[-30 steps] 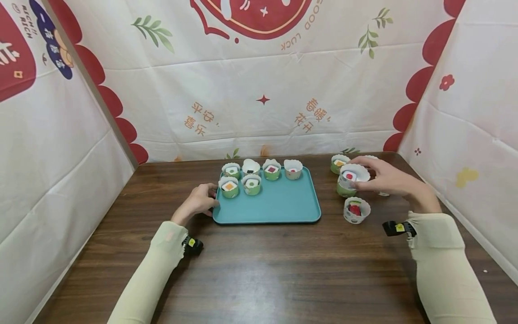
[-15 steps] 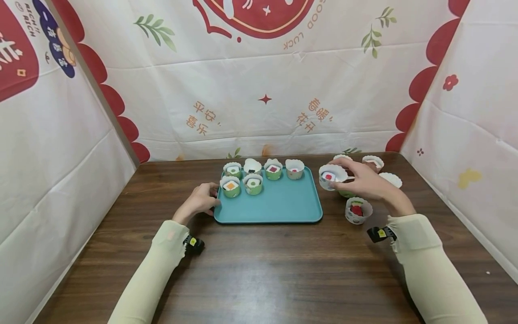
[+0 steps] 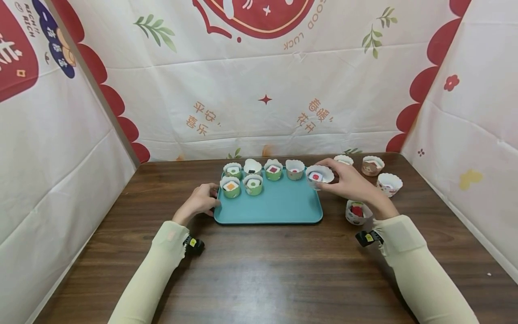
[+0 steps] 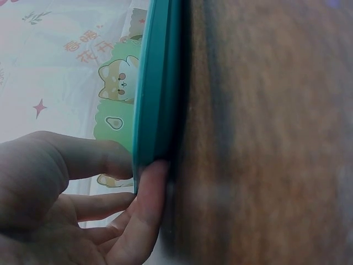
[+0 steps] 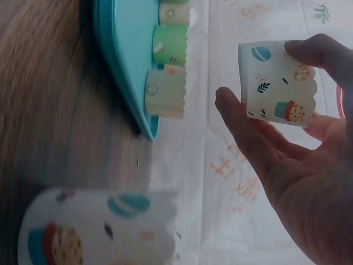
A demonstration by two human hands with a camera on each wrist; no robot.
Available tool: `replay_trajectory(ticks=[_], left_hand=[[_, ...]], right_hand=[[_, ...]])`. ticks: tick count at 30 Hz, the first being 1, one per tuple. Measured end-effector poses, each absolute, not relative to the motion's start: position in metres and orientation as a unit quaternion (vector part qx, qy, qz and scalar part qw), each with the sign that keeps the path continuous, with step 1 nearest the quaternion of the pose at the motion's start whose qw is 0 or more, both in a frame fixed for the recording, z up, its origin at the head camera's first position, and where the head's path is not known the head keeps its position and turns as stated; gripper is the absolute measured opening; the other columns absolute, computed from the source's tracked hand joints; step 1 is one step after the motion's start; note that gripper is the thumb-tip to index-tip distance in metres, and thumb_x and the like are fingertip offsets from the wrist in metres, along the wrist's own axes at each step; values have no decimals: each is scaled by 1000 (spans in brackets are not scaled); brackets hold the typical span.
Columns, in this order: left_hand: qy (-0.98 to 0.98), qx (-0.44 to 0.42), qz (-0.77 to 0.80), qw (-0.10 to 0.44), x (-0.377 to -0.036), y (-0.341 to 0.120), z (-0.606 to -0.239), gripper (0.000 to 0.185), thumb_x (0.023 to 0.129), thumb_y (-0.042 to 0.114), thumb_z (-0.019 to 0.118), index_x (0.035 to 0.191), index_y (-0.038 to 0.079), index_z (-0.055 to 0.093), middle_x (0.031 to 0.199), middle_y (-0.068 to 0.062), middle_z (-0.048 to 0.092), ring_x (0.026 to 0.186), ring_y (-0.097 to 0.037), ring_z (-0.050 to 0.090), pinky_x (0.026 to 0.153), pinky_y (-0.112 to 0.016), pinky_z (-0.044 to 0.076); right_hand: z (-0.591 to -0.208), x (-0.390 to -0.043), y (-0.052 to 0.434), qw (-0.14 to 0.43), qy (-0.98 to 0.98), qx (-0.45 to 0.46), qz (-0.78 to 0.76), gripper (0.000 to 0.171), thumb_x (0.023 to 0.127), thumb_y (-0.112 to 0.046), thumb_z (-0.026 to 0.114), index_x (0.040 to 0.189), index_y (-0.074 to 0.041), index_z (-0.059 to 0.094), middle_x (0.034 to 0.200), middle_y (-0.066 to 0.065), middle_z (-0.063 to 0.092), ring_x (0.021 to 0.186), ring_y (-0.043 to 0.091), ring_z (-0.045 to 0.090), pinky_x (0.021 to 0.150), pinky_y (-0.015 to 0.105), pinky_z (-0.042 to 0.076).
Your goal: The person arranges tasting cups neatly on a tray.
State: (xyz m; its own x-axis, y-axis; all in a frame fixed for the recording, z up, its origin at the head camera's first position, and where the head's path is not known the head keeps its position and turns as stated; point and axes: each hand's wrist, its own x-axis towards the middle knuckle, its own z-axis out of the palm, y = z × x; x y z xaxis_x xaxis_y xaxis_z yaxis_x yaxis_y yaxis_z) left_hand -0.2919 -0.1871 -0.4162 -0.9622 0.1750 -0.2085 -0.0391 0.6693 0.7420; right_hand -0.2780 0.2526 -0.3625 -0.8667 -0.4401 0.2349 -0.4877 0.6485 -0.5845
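At the teal tray's (image 3: 279,207) left edge, my left hand (image 3: 197,200) pinches the rim. In the left wrist view the thumb lies over the tray edge and a finger is under it. My right hand (image 3: 351,183) grips a white paper baking cup (image 3: 319,174) holding a small white piece with a red centre. This cup is raised by the tray's right edge; the right wrist view shows cupcake prints on its side (image 5: 276,83). Several filled cups stand on the tray, including a green cup with an orange-topped piece (image 3: 231,191) and a pale cup (image 3: 294,170) at the back.
Right of the tray, on the brown wooden table (image 3: 251,270), stand a cup with a red piece (image 3: 356,212), a brown cup (image 3: 372,166), a white cup (image 3: 389,185) and another cup (image 3: 344,160) partly behind my hand. A printed cloth (image 3: 243,112) hangs around the table.
My right hand has carried the white paper cup leftward, from the group of cups at the right to the tray's right edge. The left hand stays on the tray rim.
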Motion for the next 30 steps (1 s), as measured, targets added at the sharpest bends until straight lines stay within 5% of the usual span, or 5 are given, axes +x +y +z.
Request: replay_trajectory(ticks=[15,23,30], left_hand=[[903,37,409,129,-292,-189,-419,68,89,-1,63,153,-5,41,131,-27,58,98,-29,68,62,-35,65],[904,37,407,129,-293,-188,-419,68,89,-1,63,153,-5,41,130,-26,59,97,-28,68,62,-35,65],[903,38,408,127,-294,-188,-419,68,88,-1,63,152,-5,42,131,-27,59,96,-28,68,61,-35,65]], right_hand=[[-368,-288,208,68,-918,222,321,55,92,-34,78,137,-8,59,113,12,69,90,23,62,74,34,51],[-372,-294,179,50,-923,199,326,65,92,-34,77,145,-4,54,137,19,63,114,34,62,92,51,54],[-380,-299,156,80,-918,182,342,60,90,-31,79,139,-2,58,130,18,66,108,31,64,89,47,54]])
